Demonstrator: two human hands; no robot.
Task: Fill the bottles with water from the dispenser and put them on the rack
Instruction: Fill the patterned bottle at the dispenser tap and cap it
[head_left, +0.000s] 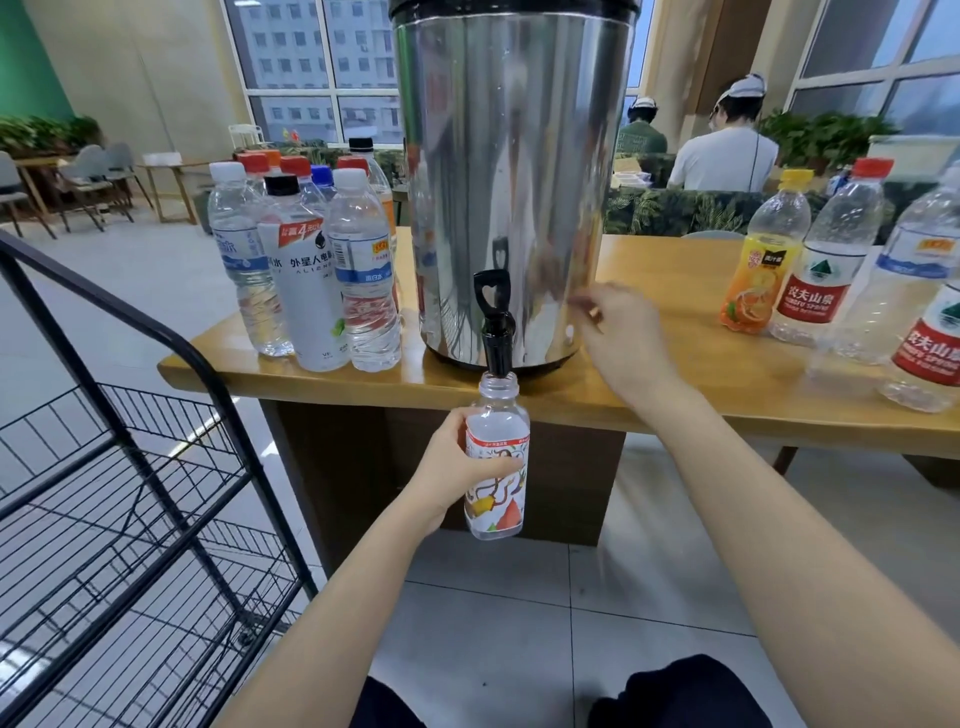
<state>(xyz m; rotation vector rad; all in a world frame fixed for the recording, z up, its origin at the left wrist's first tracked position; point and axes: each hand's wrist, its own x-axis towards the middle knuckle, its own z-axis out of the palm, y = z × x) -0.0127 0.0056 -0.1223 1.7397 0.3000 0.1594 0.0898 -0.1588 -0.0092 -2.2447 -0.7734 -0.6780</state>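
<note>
Small labelled bottle (497, 457), uncapped & upright, hung below the bench (675, 400) front edge w/ its mouth right under the black tap (494, 322). Whether the spout sat inside the mouth: can't tell. Water level hard to read thru the label. Left grip (451, 470) wrapped round the bottle's middle from 9 o'clock, thumb across the label.

Right grip (621, 332) sat at 3 o'clock of the tap, near the lower wall of the dispenser (511, 182). Its fingers were blurred & pointed toward 9 o'clock. Whether it held anything or touched the steel: can't tell.

Dispenser was a steel drum at the bench front, top cut off by the frame. At its 9 o'clock stood a tight cluster of capped bottles (311, 270); the back ones were mostly hidden, only caps showing. At its 3 o'clock, well apart, stood more capped bottles (831, 270), incl. one orange-labelled, w/ the rightmost cut by the frame edge.

Black wire rack (130, 493) stood on the floor at 8 o'clock of the held bottle, just beside the bench corner, partly out of frame.

Bench was yellow wood; floor pale tile. Big windows at 12 o'clock. Two people (722, 150) sat back-turned at 1 o'clock, behind a leaf-print divider. Chairs & small tables at 10 o'clock.
</note>
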